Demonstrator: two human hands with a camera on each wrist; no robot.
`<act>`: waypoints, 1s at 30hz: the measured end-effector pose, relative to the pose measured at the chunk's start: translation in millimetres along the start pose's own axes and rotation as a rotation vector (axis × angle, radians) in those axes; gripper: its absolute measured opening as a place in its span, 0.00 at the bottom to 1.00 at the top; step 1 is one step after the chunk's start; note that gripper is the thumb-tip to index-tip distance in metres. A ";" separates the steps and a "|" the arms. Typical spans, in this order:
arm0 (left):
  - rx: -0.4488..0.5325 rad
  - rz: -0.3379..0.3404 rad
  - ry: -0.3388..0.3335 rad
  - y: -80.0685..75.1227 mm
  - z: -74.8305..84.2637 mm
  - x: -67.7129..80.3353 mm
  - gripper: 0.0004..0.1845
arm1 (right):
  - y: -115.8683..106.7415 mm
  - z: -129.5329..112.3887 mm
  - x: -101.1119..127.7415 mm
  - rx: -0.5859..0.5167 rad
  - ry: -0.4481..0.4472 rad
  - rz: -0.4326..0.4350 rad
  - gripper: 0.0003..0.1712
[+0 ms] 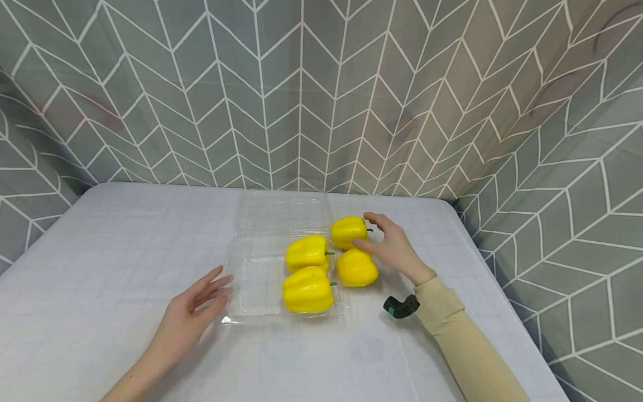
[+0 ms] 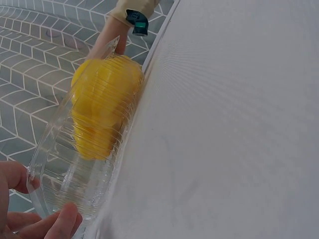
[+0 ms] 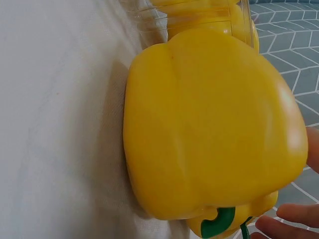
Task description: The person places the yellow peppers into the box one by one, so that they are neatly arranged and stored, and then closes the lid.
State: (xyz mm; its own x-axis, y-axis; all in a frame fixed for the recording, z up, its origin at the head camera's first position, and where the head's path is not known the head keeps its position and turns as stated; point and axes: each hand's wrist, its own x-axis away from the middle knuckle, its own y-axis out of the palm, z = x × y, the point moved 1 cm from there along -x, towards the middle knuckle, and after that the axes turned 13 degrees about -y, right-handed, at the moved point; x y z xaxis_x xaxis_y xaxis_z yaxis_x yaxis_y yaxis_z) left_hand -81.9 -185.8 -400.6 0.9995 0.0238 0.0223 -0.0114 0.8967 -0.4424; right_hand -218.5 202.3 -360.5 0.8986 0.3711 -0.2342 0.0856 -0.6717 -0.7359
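A clear plastic clamshell container (image 1: pixel 258 285) lies with its lid (image 1: pixel 283 212) folded back. Inside its right half are two yellow bell peppers, the front one (image 1: pixel 307 290) and the back one (image 1: pixel 306 252). Two more sit on the cloth to its right: a near pepper (image 1: pixel 358 268) and a far pepper (image 1: pixel 348 231). My left hand (image 1: pixel 193 310) touches the container's left wall with extended fingers (image 2: pixel 62 221). My right hand (image 1: pixel 394 248) is at the far pepper's stem end, thumb and fingers spread around it. In the right wrist view, a large yellow pepper (image 3: pixel 209 124) hides much of the scene.
A white cloth (image 1: pixel 125 240) covers the table. A dark device (image 1: pixel 402 307) sits by the right wrist, next to the beige sleeve (image 1: pixel 452 324). Grey patterned curtains (image 1: pixel 281 100) hang behind the table and at both sides.
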 end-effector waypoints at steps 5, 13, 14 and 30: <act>-0.003 0.002 -0.007 0.0 0.2 0.4 0.30 | 1.7 5.0 -0.6 -0.040 0.026 0.002 0.43; 0.006 0.004 -0.009 0.5 0.9 0.8 0.30 | 6.6 20.0 -3.1 -0.129 0.035 0.017 0.42; 0.009 0.003 -0.009 0.6 1.1 0.8 0.30 | 7.4 21.7 -3.3 -0.145 0.032 0.020 0.43; 0.001 0.004 -0.012 0.6 1.3 1.0 0.30 | 17.7 38.5 -7.1 -0.289 0.028 0.034 0.43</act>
State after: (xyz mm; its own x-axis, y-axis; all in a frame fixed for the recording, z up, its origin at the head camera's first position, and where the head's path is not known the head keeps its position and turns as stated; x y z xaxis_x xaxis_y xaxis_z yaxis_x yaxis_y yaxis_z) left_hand -80.9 -184.6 -399.7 0.9990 0.0331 0.0316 -0.0158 0.8972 -0.4413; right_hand -239.9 212.4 -396.4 0.9144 0.3297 -0.2348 0.1704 -0.8397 -0.5156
